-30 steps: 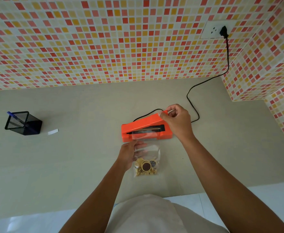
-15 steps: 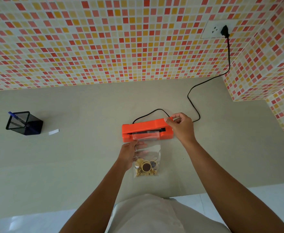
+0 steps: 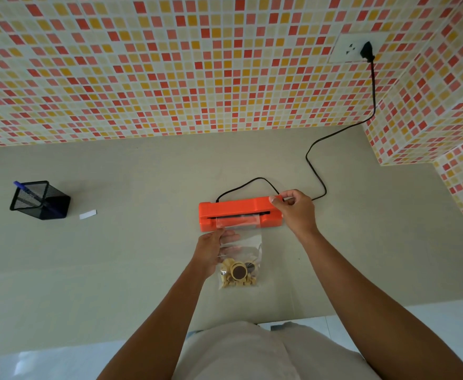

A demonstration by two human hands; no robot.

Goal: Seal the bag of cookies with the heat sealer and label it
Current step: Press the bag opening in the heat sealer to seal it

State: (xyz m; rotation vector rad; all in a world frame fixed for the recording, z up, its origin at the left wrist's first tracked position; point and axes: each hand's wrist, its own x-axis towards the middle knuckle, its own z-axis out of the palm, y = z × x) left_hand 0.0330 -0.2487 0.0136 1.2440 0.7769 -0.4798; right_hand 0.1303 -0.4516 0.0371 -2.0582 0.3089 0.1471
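Bag of cookies (image 3: 248, 244): a clear pouch lying flat on the grey counter (image 3: 142, 256). Its open top edge is tucked into the front slot of the sealer, and the cookies (image 3: 238, 274) are bunched at the near end.
Heat sealer (image 3: 236, 208): orange, set crosswise just beyond the bag, with its lid down over the bag's mouth.
Left hand (image 3: 211, 249): holds the bag's left side. The fingers lie fairly straight beneath the plastic and show through it, and the thumb is on the edge.
Right hand (image 3: 297, 212): curled over the sealer's right end, which the thumb and forefinger pinch.
Cord (image 3: 314, 165): black, looping behind the sealer past the right hand and up to a plug (image 3: 367, 52) in the wall socket (image 3: 345, 49).
Label (image 3: 88, 214): a small white strip well to the left, just beside the mesh pen holder (image 3: 44, 204).
Pen (image 3: 22, 187): blue, leaning inside the holder.
In the way: only the right hand, which hides the sealer's right corner.
Surround: a mosaic tiled wall (image 3: 170, 64) behind and to the right.
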